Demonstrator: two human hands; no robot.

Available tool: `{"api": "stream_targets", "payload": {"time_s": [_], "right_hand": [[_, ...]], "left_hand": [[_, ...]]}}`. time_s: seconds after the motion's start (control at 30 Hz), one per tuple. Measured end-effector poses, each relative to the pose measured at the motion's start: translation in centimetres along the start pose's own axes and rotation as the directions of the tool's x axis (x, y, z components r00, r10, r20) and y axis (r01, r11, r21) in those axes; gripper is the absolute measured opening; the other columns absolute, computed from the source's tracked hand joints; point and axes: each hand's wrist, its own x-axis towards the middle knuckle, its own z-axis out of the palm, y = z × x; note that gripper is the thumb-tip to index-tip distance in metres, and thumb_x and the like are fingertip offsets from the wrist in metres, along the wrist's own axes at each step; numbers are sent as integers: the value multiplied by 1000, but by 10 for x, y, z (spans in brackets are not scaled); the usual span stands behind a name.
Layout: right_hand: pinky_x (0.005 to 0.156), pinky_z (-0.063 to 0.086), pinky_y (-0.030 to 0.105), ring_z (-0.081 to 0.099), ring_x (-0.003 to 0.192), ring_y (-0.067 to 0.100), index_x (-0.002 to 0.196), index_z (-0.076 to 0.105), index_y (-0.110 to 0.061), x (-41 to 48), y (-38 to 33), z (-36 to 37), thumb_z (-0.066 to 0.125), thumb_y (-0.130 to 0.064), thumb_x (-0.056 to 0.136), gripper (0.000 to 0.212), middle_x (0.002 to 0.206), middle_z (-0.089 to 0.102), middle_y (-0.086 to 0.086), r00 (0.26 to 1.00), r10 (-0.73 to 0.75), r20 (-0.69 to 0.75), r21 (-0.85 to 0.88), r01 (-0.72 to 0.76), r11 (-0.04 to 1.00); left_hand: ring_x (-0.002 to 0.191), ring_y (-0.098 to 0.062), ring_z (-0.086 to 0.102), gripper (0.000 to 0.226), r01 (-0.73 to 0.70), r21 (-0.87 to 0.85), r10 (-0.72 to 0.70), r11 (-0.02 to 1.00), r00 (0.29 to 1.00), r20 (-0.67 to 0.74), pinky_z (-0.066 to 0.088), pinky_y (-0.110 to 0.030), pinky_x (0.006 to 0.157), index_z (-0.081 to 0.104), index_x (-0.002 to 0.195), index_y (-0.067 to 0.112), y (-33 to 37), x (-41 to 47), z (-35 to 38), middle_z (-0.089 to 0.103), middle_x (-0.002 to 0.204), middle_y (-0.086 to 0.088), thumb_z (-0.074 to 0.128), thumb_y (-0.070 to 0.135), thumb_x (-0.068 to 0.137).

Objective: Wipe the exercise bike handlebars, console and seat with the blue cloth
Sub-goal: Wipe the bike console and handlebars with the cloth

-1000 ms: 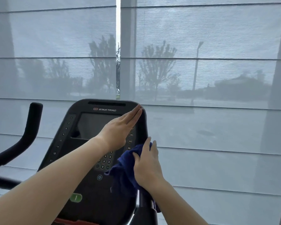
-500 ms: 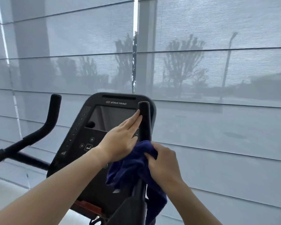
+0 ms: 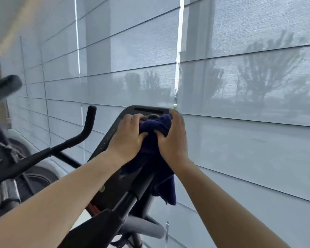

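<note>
The dark blue cloth (image 3: 157, 125) is bunched over the top of the bike's right handlebar (image 3: 132, 199), and its loose end hangs down beside the bar. My right hand (image 3: 174, 140) wraps the cloth from the right. From the left, my left hand (image 3: 127, 138) grips the cloth with curled fingers. Both hands are in front of the black console (image 3: 147, 109), hiding most of its screen. The left handlebar (image 3: 89, 122) stands free, further left. The seat is out of view.
Another black and grey exercise machine (image 3: 5, 158) stands close on the left. Grey window blinds (image 3: 240, 86) run along behind the bike. A grey padded bar (image 3: 141, 228) sits low under the handlebar stem.
Both hands slid up with the cloth to the tip of the right handlebar. My left hand went from flat and open to gripping the cloth. The view swung, so the bike now appears further left.
</note>
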Motion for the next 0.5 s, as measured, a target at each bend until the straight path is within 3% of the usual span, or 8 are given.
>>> {"api": "stream_targets", "payload": {"time_s": [0.07, 0.13, 0.2, 0.27, 0.33, 0.5], "right_hand": [[88, 33, 3, 38, 107, -17, 121, 46, -8, 5, 4, 5, 59, -1, 84, 40, 138, 42, 1, 998, -64, 17, 62, 62, 996], [87, 39, 14, 42, 111, -7, 133, 41, -10, -5, 16, 11, 52, -4, 90, 44, 150, 30, -2, 992, -79, 102, 20, 77, 997], [88, 36, 16, 38, 123, 4, 147, 21, -25, -24, 34, 16, 42, -12, 96, 56, 157, 13, -10, 977, -52, 206, 0, 54, 999], [96, 35, 16, 35, 132, 6, 148, 9, -36, -42, 47, 17, 39, -13, 98, 63, 156, 19, -12, 957, -27, 287, 103, -2, 995], [101, 36, 18, 39, 131, 9, 147, 9, -40, -52, 53, 16, 39, -10, 98, 65, 150, 34, -9, 951, -8, 308, 178, -50, 983], [107, 33, 23, 31, 137, 8, 148, 14, -37, -62, 54, 17, 41, -8, 96, 65, 151, 31, -12, 946, 5, 324, 196, -73, 978]], "left_hand": [[114, -29, 42, 41, 76, 52, -74, 996, 996, -55, 40, -35, 89, 37, 129, 8, 15, 3, 7, 35, 128, -13, 51, 11, 90], [115, -33, 45, 39, 90, 64, -89, 994, 996, -10, 39, -36, 90, 34, 129, 3, 22, -8, 22, 37, 132, -18, 45, 5, 92], [128, -32, 37, 52, 39, 75, -43, 996, 998, 47, 33, -33, 101, 23, 141, 3, 21, -27, 37, 25, 147, -17, 44, 6, 93], [129, -25, 39, 62, -1, 107, -6, 994, 998, 65, 33, -24, 100, 8, 147, 9, 14, -42, 46, 8, 156, -8, 43, 11, 96], [116, -23, 52, 64, 29, 91, -36, 995, 996, 78, 38, -21, 87, 1, 148, 20, 10, -49, 47, 1, 157, 1, 40, 16, 98], [115, -27, 53, 67, 91, 55, -96, 994, 988, 118, 44, -36, 94, -4, 145, 41, 6, -55, 43, 19, 155, 3, 38, 21, 97]]}}
